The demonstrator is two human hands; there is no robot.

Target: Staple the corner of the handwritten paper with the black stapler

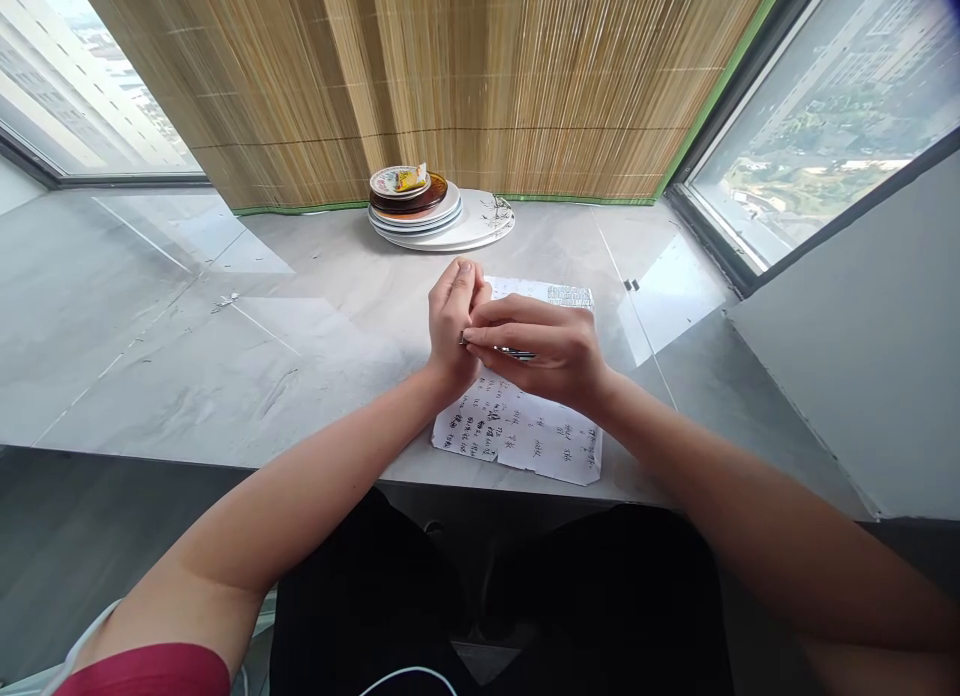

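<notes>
My left hand point(454, 321) is closed in a fist, thumb on top, above the left edge of a sheet of paper point(555, 431) with handwriting on it. Whatever its fingers may hold is hidden. My right hand point(544, 341) comes in from the right, its fingertips pinched together against the left hand near the thumb base. A small dark, shiny bit shows at those fingertips. Below the right fingers, a thin metallic object point(517, 353) is partly visible. The sheet lies under both hands and has printed text at its upper right corner.
Stacked plates point(420, 216) with a small yellow packet point(411, 179) on top stand at the back of the grey marble-look counter point(337, 326), before a bamboo blind point(450, 86). Two small dark pieces point(631, 285) lie to the right. Windows flank both sides.
</notes>
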